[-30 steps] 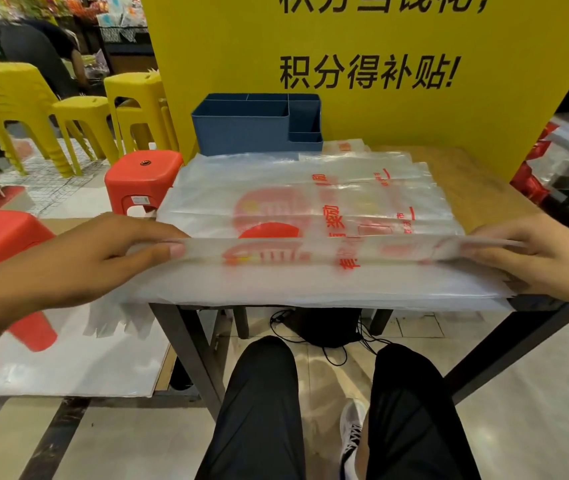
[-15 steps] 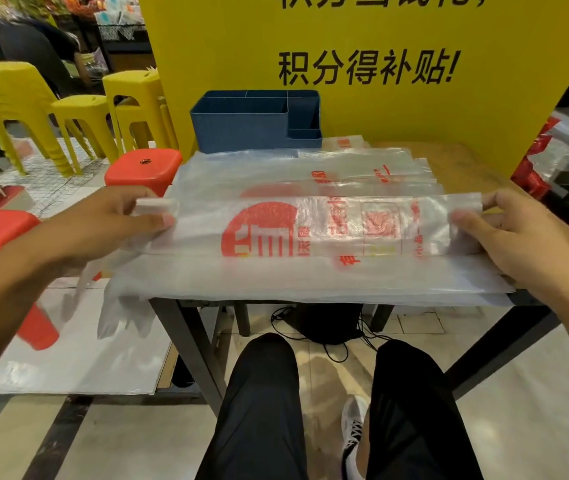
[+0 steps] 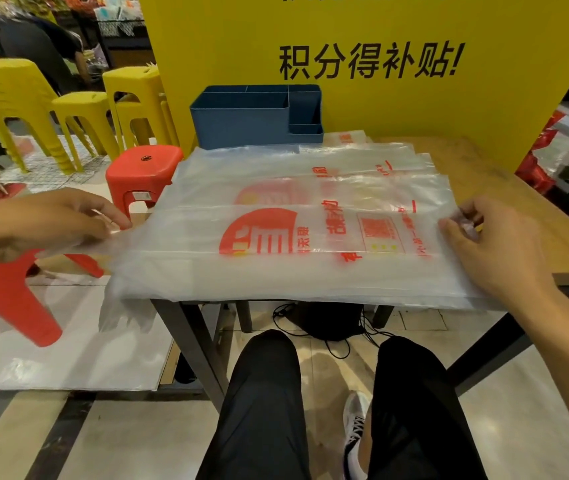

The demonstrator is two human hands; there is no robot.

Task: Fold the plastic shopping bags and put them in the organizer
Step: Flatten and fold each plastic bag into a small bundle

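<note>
A stack of clear plastic shopping bags (image 3: 310, 275) with red print covers the wooden table (image 3: 504, 202). The top bag (image 3: 276, 230) lies folded lengthwise into a long strip across the stack. My left hand (image 3: 51, 220) pinches its handle end off the table's left edge. My right hand (image 3: 490, 244) pinches the bag's right end between thumb and fingers. The blue organizer (image 3: 241, 123) with several compartments stands at the table's back, beyond the bags, apart from both hands.
A yellow board with black lettering (image 3: 380, 64) rises behind the table. Red stools (image 3: 141, 171) and yellow stools (image 3: 79, 116) stand to the left. My legs (image 3: 265, 393) are under the table's front edge, with cables on the floor.
The near edge of the top bag was lifted and folded over away from me. It now lies flat as a strip, and both hands have moved further along with its ends.
</note>
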